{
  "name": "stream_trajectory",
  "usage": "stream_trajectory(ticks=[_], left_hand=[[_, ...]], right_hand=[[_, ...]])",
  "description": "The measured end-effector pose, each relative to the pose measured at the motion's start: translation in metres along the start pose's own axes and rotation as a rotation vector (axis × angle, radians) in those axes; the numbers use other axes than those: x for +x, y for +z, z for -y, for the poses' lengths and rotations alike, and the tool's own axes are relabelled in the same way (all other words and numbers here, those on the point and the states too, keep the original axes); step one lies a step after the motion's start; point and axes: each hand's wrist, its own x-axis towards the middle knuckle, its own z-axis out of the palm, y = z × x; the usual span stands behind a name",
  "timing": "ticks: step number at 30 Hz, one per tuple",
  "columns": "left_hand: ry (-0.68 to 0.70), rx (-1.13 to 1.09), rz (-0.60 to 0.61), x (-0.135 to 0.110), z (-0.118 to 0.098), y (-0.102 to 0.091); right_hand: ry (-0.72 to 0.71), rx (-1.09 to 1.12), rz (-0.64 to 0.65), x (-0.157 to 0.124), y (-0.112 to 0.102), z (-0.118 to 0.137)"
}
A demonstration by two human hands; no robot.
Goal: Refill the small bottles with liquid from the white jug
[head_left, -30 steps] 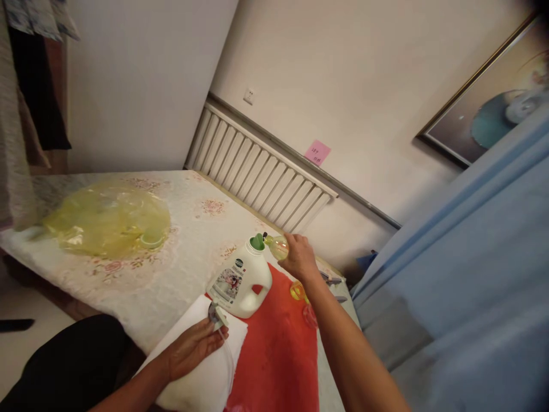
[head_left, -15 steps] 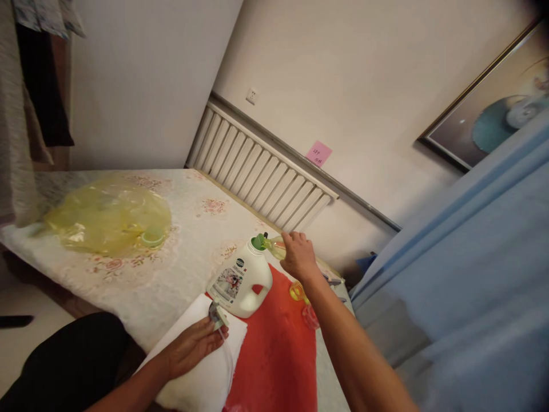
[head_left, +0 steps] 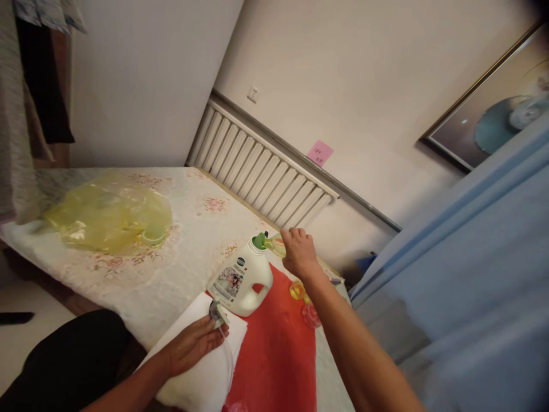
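Observation:
A white detergent jug (head_left: 240, 279) with a green funnel-like top (head_left: 258, 241) stands on a red cloth (head_left: 277, 349). My right hand (head_left: 298, 252) is closed round a small clear yellowish bottle (head_left: 276, 244), tilted with its neck at the jug's green opening. My left hand (head_left: 195, 344) rests on a folded white towel (head_left: 201, 366), its fingers pinching a small grey-green pump head (head_left: 218, 313) with a thin tube hanging from it.
A crumpled yellow plastic bag (head_left: 109, 214) with a green ring lies far left on the floral tablecloth (head_left: 189, 229). Small yellow and pink clear pieces (head_left: 302, 300) sit behind my right forearm. A white radiator (head_left: 261, 171) lines the wall; blue fabric (head_left: 463, 274) fills the right.
My right hand has tipped the small bottle a little further toward the jug's opening. The left hand has stayed put.

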Motion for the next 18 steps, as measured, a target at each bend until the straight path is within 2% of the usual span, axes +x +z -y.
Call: stream_trajectory(ticks=[18], left_hand=[[0.002,-0.003,0.007,0.001,0.001,-0.003]], right_hand=[[-0.100,-0.079,-0.072,0.010,-0.016,0.000]])
